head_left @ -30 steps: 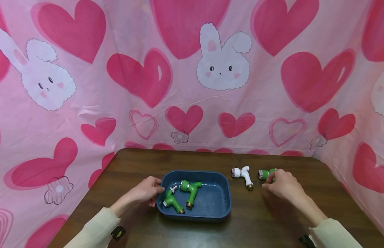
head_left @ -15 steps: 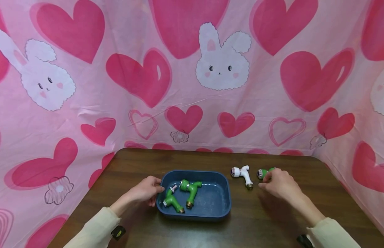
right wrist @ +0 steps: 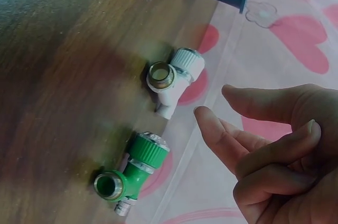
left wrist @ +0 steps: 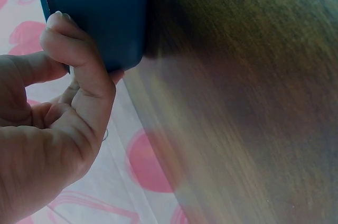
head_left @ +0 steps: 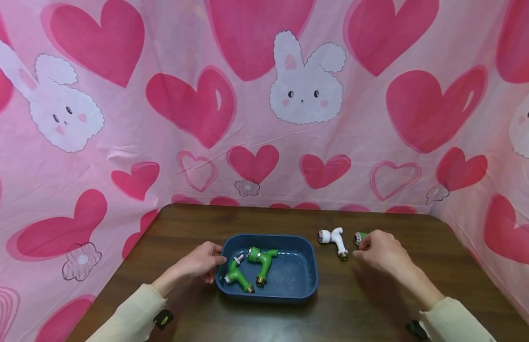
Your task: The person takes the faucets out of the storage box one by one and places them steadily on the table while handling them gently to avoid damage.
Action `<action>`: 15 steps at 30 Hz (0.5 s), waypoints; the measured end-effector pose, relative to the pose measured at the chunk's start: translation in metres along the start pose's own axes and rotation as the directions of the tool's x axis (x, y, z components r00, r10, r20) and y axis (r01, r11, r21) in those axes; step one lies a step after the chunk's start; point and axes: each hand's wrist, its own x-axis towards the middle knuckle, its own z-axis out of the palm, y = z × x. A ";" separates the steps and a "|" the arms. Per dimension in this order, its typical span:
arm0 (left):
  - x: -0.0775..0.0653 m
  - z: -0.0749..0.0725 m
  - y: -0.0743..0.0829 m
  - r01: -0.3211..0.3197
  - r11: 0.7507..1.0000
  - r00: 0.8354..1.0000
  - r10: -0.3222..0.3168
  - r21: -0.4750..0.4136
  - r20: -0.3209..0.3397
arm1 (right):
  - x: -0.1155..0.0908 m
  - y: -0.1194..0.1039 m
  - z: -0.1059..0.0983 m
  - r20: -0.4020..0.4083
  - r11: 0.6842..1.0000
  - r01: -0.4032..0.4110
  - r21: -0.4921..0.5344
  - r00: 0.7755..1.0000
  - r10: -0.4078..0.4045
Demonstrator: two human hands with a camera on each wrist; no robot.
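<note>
My left hand [head_left: 202, 260] grips the left end of a blue plastic basin [head_left: 295, 271], its thumb and fingers on either side of the rim. Two green taps lie in the basin's left half: one tap with a bare stem [head_left: 237, 278] and one tap with a ribbed green knob [head_left: 264, 267]. To the right of the basin, a white tap [head_left: 338, 241] rests on the table. Another green tap [right wrist: 138, 174] lies beyond it, mostly hidden by my right hand [head_left: 385, 252] in the head view. That hand holds nothing; thumb and index fingertips stand apart, near the white tap.
The brown wooden table [head_left: 290, 323] ends at a pink cloth [head_left: 256, 118] with hearts and rabbits, which hangs behind it and at both sides. A small black device [head_left: 163, 320] sits at my left sleeve.
My right hand has moved slightly left and covers more of the green tap in the head view. The left hand and the basin stay in place.
</note>
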 end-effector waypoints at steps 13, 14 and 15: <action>0.000 0.001 -0.001 -0.003 1.000 1.000 0.003 0.011 -0.004 | 0.001 -0.017 0.000 -0.013 1.000 -0.007 -0.007 1.000 0.007; -0.001 0.001 -0.001 -0.004 1.000 1.000 0.004 0.010 -0.006 | 0.001 -0.018 0.000 -0.021 1.000 -0.003 -0.010 1.000 0.003; -0.001 0.001 -0.001 -0.003 1.000 1.000 0.003 0.007 -0.007 | 0.002 -0.019 0.000 -0.025 1.000 0.000 -0.012 1.000 0.000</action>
